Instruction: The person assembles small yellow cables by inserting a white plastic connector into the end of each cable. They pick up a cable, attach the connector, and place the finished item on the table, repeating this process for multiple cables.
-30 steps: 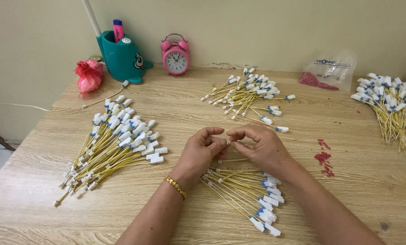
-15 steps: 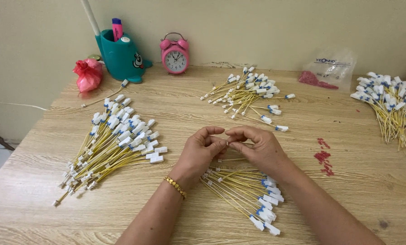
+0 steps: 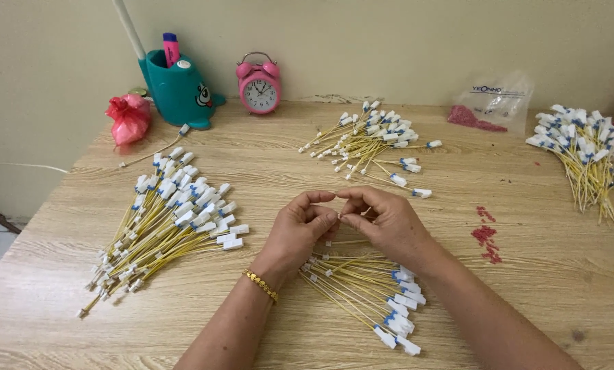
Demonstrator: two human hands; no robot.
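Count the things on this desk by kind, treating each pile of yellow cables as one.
Piles of yellow cables with white connectors: 4
Pink alarm clock: 1
Teal pen holder: 1
Pink bag: 1
Clear plastic bag: 1
Total: 8

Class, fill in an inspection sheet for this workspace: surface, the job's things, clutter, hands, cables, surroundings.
Surface: wooden table, pale grain, small red bits scattered at right.
Job's things: thin yellow wire piece pinched between both hands; bundle of yellow wires with white connectors under the wrists.
Clutter: three more wire piles, left, centre back, right; pink alarm clock; teal pen holder; red bag; clear bag.
Hands: left hand and right hand, fingertips meeting.
Cables: thin white cable at left wall.
Surroundings: plain wall.
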